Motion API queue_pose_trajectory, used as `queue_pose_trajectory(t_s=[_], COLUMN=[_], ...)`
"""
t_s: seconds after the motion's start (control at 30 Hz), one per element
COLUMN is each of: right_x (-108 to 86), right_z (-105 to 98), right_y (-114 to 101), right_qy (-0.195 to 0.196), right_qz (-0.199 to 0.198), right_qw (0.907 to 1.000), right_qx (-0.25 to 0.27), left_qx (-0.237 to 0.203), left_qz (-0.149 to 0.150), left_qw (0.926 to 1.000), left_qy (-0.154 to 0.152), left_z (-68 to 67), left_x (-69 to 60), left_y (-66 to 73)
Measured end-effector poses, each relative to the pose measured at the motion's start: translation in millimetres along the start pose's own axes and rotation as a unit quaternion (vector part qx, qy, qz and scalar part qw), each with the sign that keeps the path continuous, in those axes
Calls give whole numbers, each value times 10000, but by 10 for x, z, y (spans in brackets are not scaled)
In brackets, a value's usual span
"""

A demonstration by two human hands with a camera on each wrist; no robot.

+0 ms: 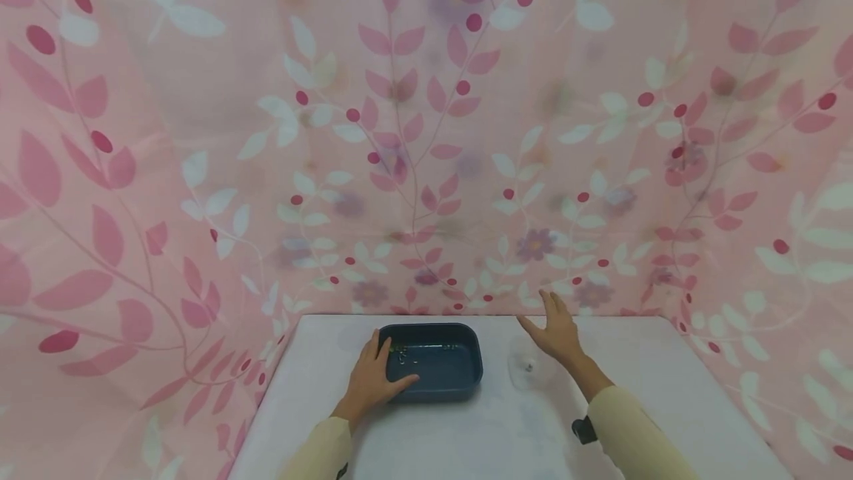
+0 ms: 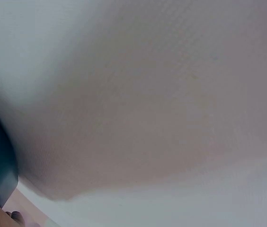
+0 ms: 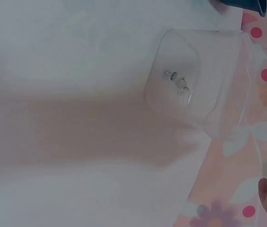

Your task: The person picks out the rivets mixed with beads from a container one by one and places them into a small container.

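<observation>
In the head view, a dark blue rectangular tray with raised walls [image 1: 433,384] sits on the white table. My left hand [image 1: 375,376] is at its left end, with the fingers along the left rim and the thumb stretched over the front side. Some small shiny pieces [image 1: 402,355] lie inside the tray. To the right stands a clear plastic container [image 3: 218,80] with small metallic pieces [image 3: 177,81] in it. My right hand [image 1: 558,333] is raised beside that container, fingers spread and holding nothing. Its fingertips show at the right wrist view's edge.
The white table [image 1: 466,443] ends at a pink floral curtain [image 1: 413,169] behind it. The same cloth hangs on the left and right sides. A dark wrist device [image 1: 584,431] is on the right arm, by the sleeve [image 1: 633,428].
</observation>
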State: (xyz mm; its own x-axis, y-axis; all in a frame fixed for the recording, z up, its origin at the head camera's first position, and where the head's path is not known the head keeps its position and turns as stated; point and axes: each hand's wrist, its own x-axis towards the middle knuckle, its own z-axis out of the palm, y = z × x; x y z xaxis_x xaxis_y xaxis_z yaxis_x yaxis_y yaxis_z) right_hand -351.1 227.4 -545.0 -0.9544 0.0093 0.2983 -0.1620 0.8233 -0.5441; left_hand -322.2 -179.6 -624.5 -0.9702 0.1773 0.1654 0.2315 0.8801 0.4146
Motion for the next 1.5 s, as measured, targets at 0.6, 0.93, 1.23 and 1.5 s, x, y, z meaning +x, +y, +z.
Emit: queue_pose_trajectory(t_s=[0.6, 0.93, 1.23, 1.5], right_x=[80, -2, -8, 21], right_z=[319, 372, 447, 444], right_y=[-159, -251, -304, -353], right_qy=[113, -90, -257, -394], right_qz=[-965, -798, -764, -666], right_qw=[9897, 9909, 9912, 9921], right_qx=[-1053, -1078, -1050, -988], left_qx=[64, 1, 60, 58], left_qz=[39, 29, -35, -45], left_qw=[9998, 9999, 9999, 10000], left_qy=[209, 106, 109, 53], left_z=[-57, -18, 24, 19], left_x=[-5, -23, -21, 11], left_y=[-85, -16, -21, 10])
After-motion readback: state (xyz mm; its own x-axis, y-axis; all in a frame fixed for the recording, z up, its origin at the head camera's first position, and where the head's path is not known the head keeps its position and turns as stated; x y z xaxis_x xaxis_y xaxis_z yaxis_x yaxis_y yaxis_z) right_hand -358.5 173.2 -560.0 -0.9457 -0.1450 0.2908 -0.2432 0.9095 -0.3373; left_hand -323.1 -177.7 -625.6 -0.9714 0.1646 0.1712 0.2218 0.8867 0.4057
